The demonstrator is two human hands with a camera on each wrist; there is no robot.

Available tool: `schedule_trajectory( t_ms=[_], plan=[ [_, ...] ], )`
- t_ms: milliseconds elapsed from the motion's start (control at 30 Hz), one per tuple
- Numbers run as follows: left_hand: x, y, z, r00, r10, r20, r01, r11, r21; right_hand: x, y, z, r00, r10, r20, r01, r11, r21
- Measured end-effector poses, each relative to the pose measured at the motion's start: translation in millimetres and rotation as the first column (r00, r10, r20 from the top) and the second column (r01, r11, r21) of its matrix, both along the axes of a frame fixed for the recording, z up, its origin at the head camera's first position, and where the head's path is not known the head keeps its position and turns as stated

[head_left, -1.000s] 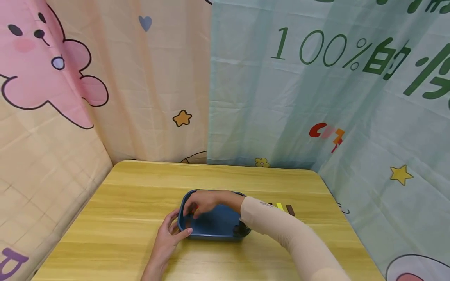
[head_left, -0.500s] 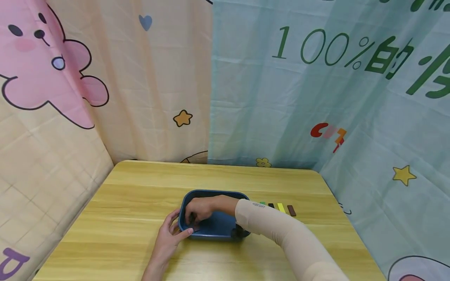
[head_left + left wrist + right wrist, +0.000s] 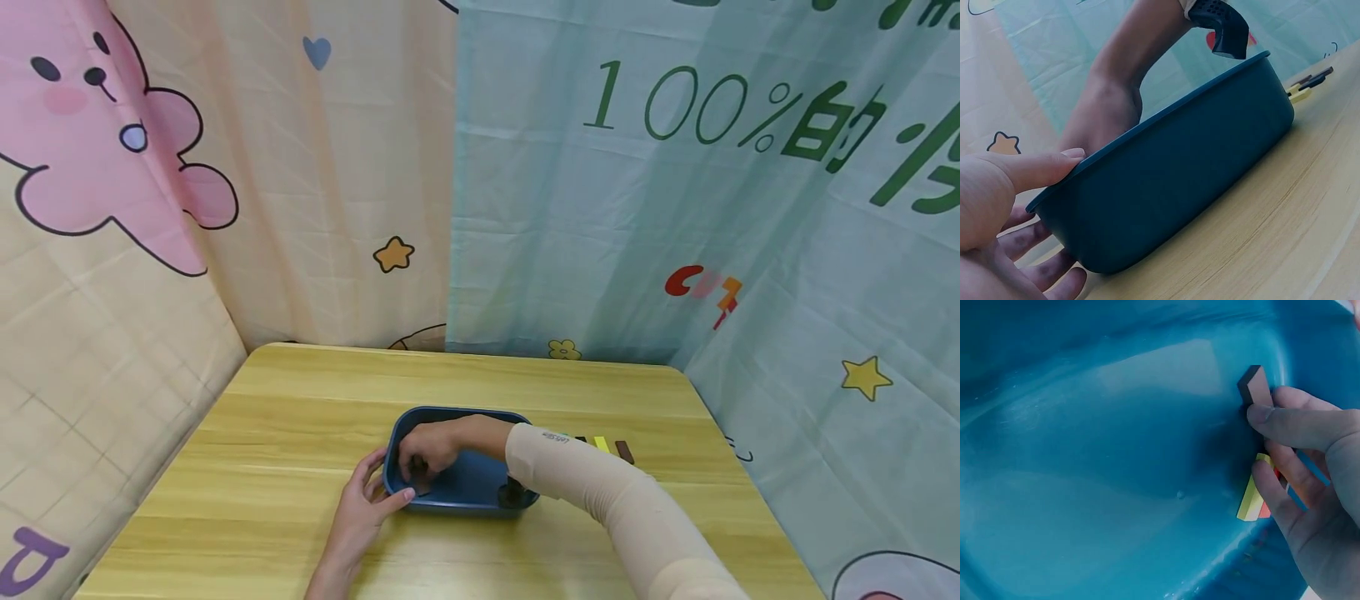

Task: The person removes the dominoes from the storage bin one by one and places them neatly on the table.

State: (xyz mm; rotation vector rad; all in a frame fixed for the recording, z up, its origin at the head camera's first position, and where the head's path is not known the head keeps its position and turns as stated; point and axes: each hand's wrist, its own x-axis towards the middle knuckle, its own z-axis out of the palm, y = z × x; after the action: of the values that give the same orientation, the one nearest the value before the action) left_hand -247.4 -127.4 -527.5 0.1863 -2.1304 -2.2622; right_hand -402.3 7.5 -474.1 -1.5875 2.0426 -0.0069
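A blue plastic basin (image 3: 472,507) stands on the table. My left hand (image 3: 356,510) grips its near left corner, thumb on the rim and fingers against the outside wall, as the left wrist view shows. My right hand (image 3: 1319,444) is down inside the basin's left end, pinching a dark brown block (image 3: 1260,386) between thumb and fingers. Below the block, a yellow block (image 3: 1250,503) and a red block (image 3: 1265,511) lie by its other fingers, partly hidden behind them. The basin's floor further from the hand shows no other blocks.
Right of the basin, a row of small blocks lies on the wooden table (image 3: 300,417): a yellow one (image 3: 602,444), a brown one (image 3: 625,452) and a black one (image 3: 581,439). The right sleeve (image 3: 592,475) partly covers the row. Printed curtains (image 3: 337,167) hang behind the table.
The right hand has lowered deeper into the basin's left end and toward its near wall. Red beneath its fingers in the earliest head frame no longer shows there. The left hand stays on the corner.
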Motion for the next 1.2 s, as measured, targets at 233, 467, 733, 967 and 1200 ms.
schedule_trajectory(
  t_ms=[233, 467, 733, 967, 1200],
  plan=[
    [0.1, 0.2, 0.8, 1.000, 0.006, 0.006, -0.006, 1.000, -0.013, 0.8, -1.5, 0.4, 0.999, 0.025, -0.046, -0.026, 1.000, -0.016],
    [-1.1, 1.9, 1.7, 1.000, 0.003, 0.003, -0.003, 1.000, 0.000, 1.8, 0.5, 4.1, 0.997, 0.016, -0.074, -0.020, 0.998, -0.056],
    [-0.5, 0.8, 1.6, 1.000, 0.013, 0.002, -0.013, 1.000, 0.000, 1.7, 8.8, 15.8, 0.997, -0.043, -0.070, 0.040, 0.998, -0.049],
    [-1.5, 0.6, 2.3, 1.000, 0.011, -0.014, -0.011, 1.000, -0.005, 0.7, 20.6, 27.2, 0.991, -0.043, -0.126, 0.032, 0.996, -0.083],
    [-1.9, -0.3, 2.0, 1.000, 0.020, 0.005, -0.020, 1.000, -0.023, -0.6, 40.1, 38.3, 0.982, -0.137, -0.126, 0.121, 0.984, -0.133]
  ],
)
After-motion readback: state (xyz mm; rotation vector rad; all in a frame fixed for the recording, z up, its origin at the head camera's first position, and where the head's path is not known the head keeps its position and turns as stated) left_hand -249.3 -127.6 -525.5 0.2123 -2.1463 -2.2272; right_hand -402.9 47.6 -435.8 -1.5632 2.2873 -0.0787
